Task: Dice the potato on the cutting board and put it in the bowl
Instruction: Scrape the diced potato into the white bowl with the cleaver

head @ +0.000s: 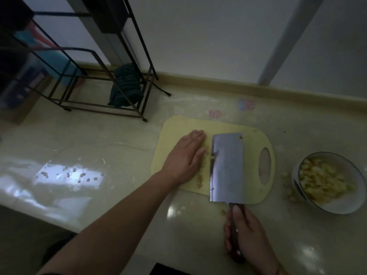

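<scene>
- Left hand (185,157) lies flat on the cutting board (178,128), fingers straight and together, pressing against a low row of potato pieces (200,178) along the left face of the cleaver (226,167).
- Right hand (248,237) is curled round the cleaver's dark handle near the counter's front edge; the blade lies broad and nearly flat over the board's middle.
- Potato: a small remainder sits on the board between left fingers and blade; most of it is already in the bowl (349,203), well to the right of the board. Task looks nearly complete.
- Loose pieces (289,190) lie on the counter (119,135) just left of the bowl, one more near the board's front edge.
- Risk 1: fingertips sit just beside the cutting edge; a sideways slip of the blade could nick them.
- Risk 2: scooping onto a tilted blade could shed dice during the carry to the bowl, adding to the spill.
- Risk 3: board overhang is not judged; light is dim, detail poor.
</scene>
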`<state>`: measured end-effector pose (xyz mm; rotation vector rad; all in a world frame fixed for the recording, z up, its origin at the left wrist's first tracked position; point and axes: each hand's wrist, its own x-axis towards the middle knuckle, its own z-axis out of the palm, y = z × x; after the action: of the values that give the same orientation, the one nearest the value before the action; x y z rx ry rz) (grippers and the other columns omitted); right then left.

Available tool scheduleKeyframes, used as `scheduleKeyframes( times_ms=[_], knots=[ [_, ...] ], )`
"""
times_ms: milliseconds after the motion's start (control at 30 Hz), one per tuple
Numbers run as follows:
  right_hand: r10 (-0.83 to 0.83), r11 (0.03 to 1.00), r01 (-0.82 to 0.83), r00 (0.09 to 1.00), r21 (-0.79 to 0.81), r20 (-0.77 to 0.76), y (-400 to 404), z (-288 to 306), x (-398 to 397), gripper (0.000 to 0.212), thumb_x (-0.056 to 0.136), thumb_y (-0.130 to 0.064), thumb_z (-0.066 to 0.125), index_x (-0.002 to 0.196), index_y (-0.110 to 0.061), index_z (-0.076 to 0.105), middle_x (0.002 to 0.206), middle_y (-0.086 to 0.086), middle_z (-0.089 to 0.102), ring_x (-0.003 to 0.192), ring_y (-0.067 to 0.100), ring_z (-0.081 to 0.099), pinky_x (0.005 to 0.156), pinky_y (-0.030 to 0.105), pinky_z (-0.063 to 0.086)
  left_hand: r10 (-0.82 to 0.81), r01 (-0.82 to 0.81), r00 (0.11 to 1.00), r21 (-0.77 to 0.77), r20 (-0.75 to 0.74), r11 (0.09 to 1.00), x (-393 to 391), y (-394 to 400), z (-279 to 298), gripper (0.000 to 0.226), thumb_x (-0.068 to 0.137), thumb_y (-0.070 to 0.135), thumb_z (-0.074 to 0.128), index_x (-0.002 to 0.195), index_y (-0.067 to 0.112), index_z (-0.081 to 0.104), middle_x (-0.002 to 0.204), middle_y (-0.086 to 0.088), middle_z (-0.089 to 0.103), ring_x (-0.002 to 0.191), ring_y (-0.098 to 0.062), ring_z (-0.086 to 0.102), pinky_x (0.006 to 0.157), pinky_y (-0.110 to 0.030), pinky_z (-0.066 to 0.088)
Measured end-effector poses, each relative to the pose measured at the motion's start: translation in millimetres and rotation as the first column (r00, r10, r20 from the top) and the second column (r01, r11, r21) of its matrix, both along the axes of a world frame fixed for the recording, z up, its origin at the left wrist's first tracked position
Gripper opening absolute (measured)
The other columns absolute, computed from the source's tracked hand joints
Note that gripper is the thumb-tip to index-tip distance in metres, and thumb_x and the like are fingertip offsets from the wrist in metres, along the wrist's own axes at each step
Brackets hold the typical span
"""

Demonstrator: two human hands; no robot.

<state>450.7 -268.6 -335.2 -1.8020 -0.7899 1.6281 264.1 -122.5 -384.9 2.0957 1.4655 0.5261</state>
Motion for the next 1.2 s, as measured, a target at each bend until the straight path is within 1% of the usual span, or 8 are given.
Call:
scheduleKeyframes(
  times_ms=[200, 400, 500, 633, 767, 933, 1067, 1200],
  knots=[
    [0.093, 0.995, -0.096, 0.991, 0.030, 0.093, 7, -1, -17, 0.040, 0.103, -0.027, 0.038, 0.074, -0.002, 0.049, 0.048, 0.020, 0.057, 0.038, 0.040, 0.053, 0.038, 0.033, 0.040, 0.054, -0.055, 0.996, 0.001, 0.066, 0.999, 26, -13, 2, 0.059, 0.103, 0.041, 0.027, 0.149, 0.006, 0.042, 0.157, -0.009, 0.039, 0.147, -0.016, 0.027, 0.119, -0.014, 0.007],
    [0.146, 0.988, -0.151, 0.984, 0.045, 0.097, 11, 6, -22, 0.039, 0.103, -0.020, 0.039, 0.081, 0.009, 0.053, 0.044, 0.007, 0.057, 0.032, 0.015, 0.050, 0.035, 0.020, 0.032, 0.116, -0.115, 0.986, -0.013, 0.123, 0.993, 40, -18, 1, 0.062, 0.103, 0.044, 0.025, 0.151, 0.007, 0.039, 0.159, -0.008, 0.034, 0.149, -0.013, 0.024, 0.120, -0.016, 0.008],
    [0.169, 0.985, -0.171, 0.983, 0.030, 0.068, 13, 6, -24, 0.041, 0.104, -0.020, 0.038, 0.081, 0.012, 0.052, 0.042, 0.004, 0.055, 0.029, 0.014, 0.048, 0.034, 0.019, 0.030, 0.114, -0.113, 0.982, -0.017, 0.151, 0.993, 47, -19, 0, 0.070, 0.104, 0.054, 0.020, 0.151, 0.005, 0.038, 0.160, -0.009, 0.032, 0.150, -0.014, 0.022, 0.122, -0.019, 0.009],
    [0.149, 0.988, -0.148, 0.989, 0.039, -0.017, 13, 3, -25, 0.039, 0.104, -0.020, 0.036, 0.080, 0.009, 0.047, 0.042, 0.007, 0.051, 0.028, 0.019, 0.045, 0.031, 0.021, 0.032, 0.105, -0.105, 0.986, -0.007, 0.130, 0.994, 56, -21, -3, 0.074, 0.104, 0.055, 0.012, 0.152, 0.004, 0.036, 0.161, -0.012, 0.030, 0.151, -0.019, 0.021, 0.124, -0.028, 0.011],
    [0.099, 0.994, -0.096, 0.993, 0.045, -0.064, 13, -3, -24, 0.039, 0.104, -0.018, 0.036, 0.083, 0.013, 0.045, 0.041, 0.007, 0.047, 0.028, 0.020, 0.043, 0.031, 0.024, 0.039, 0.121, -0.123, 0.987, 0.015, 0.108, 0.992, 61, -21, -3, 0.073, 0.105, 0.052, 0.013, 0.152, 0.001, 0.033, 0.161, -0.014, 0.027, 0.151, -0.019, 0.018, 0.123, -0.023, 0.005],
    [0.071, 0.996, -0.063, 0.985, 0.057, -0.157, 9, -8, -17, 0.033, 0.105, -0.025, 0.036, 0.083, 0.000, 0.041, 0.049, 0.013, 0.048, 0.030, 0.022, 0.042, 0.042, 0.035, 0.041, 0.112, -0.113, 0.987, 0.003, 0.113, 0.994, 66, -20, 2, 0.074, 0.104, 0.054, 0.013, 0.153, 0.001, 0.031, 0.162, -0.011, 0.023, 0.149, -0.010, 0.012, 0.121, -0.018, 0.001],
    [0.050, 0.998, -0.041, 0.978, 0.052, -0.204, 9, -8, -11, 0.034, 0.104, -0.027, 0.038, 0.083, 0.000, 0.041, 0.050, 0.016, 0.046, 0.030, 0.021, 0.040, 0.042, 0.034, 0.043, 0.092, -0.091, 0.991, -0.021, 0.098, 0.996, 71, -20, 5, 0.083, 0.100, 0.061, 0.004, 0.155, 0.004, 0.028, 0.164, -0.010, 0.021, 0.152, -0.014, 0.012, 0.122, -0.019, 0.001],
    [0.063, 0.997, -0.050, 0.968, 0.058, -0.243, 8, -7, -5, 0.032, 0.105, -0.025, 0.036, 0.085, 0.000, 0.039, 0.050, 0.015, 0.045, 0.029, 0.020, 0.039, 0.043, 0.035, 0.043, 0.094, -0.093, 0.991, -0.016, 0.090, 0.996, 76, -21, 10, 0.083, 0.100, 0.061, 0.004, 0.155, 0.003, 0.028, 0.164, -0.010, 0.021, 0.152, -0.016, 0.014, 0.122, -0.019, 0.001]
  ],
)
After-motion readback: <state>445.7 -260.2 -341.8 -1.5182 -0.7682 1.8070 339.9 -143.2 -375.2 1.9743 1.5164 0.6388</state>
